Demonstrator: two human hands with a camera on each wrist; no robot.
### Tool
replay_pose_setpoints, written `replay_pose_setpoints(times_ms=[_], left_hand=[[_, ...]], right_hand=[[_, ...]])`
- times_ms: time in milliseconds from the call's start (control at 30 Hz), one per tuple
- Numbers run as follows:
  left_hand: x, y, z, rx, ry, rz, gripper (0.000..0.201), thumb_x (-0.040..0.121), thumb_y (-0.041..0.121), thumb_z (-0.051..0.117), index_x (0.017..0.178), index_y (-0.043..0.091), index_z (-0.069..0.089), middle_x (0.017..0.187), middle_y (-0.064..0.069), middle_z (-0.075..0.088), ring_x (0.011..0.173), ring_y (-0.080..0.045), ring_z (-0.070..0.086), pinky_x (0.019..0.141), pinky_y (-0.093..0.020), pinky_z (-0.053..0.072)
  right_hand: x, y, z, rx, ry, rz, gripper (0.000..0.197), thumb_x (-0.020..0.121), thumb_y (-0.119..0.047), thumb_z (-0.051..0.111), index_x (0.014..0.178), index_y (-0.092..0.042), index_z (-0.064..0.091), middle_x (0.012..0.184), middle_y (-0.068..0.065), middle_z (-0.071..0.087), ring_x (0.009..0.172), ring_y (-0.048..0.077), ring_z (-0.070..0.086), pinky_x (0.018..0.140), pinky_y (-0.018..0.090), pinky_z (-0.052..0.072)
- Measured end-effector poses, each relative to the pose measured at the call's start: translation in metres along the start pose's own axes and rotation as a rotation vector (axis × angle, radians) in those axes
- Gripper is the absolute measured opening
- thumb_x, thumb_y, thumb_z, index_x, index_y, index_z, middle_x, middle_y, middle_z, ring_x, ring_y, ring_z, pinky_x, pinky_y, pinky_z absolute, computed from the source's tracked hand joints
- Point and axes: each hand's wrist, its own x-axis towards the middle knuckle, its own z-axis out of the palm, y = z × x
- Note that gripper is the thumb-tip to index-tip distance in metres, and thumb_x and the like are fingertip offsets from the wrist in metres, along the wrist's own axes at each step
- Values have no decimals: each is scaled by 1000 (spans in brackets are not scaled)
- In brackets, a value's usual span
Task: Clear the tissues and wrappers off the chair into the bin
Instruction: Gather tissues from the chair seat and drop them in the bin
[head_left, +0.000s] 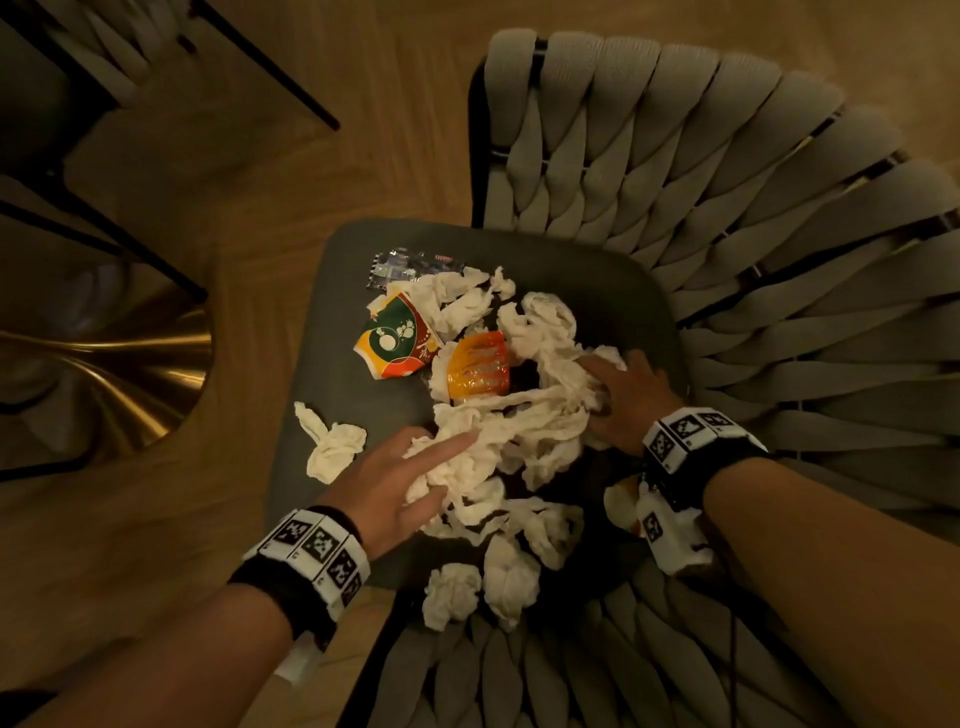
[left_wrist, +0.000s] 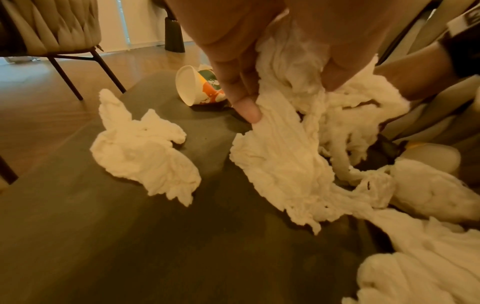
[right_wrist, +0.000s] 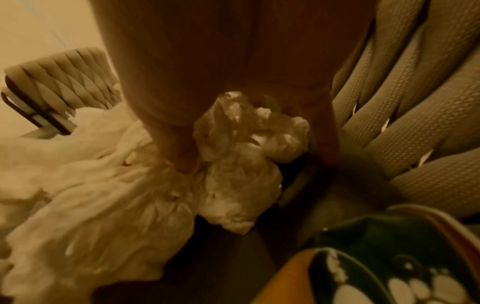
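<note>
Dark chair seat (head_left: 332, 364), litter heaped at its middle.
Your left hand (head_left: 387, 480) and right hand (head_left: 631, 402) flanked the tissues (head_left: 524, 431), fingers clutching them from both sides.

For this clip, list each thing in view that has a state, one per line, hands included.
Tissue pile: crumpled, heaped on the seat, both hands in it.
Stray tissue: crumpled, lying apart on the seat's left edge.
Paper cup: tipped on its side.
Orange wrapper: crumpled, among the tissues.
Dark foil wrapper: flat, at the far edge.
Left hand: fingers curled into tissue.
Right hand: gathering tissue.
Chair seat: littered.
</note>
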Motion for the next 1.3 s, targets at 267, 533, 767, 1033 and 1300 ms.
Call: replay_pose_setpoints(times_ms=[267,533,767,1033,1300], left_hand=[[-24,-25,1,-112,94,-59,45,74,52,46,119,48,47,111,15,46,97,-8,50,80,-22,43],[-28,-35,13,-230,86,-61,39,81,48,47,119,57,44,113,12,47,98,-10,54,85,-31,49],[5,-14,29,246,-12,-124,55,83,58,43,134,42,32,151,-10,21,135,-32,28,108,-51,35],[25,2,43,356,-254,-202,72,84,26,62,140,39,19,153,-15,10,133,-38,26,104,-50,39],[-28,19,-23,-234,58,-135,65,61,25,77,112,51,45,108,2,58,98,-17,55,90,-40,48]], right_hand=[[17,-1,-9,63,80,48,72,76,-38,71,139,-30,39,143,21,32,125,46,41,104,47,42],[3,14,-30,71,138,116,80,75,-39,72,144,-23,34,145,21,39,128,40,43,106,44,42],[-10,4,-32,78,236,27,72,76,-31,73,140,-20,41,134,22,42,120,40,45,98,39,40],[-20,-1,-26,42,187,-14,63,75,-36,71,132,-25,47,126,18,44,117,39,46,97,41,42],[-56,1,-52,203,254,-135,31,71,-24,76,100,-19,65,94,8,68,90,27,62,75,31,44]])
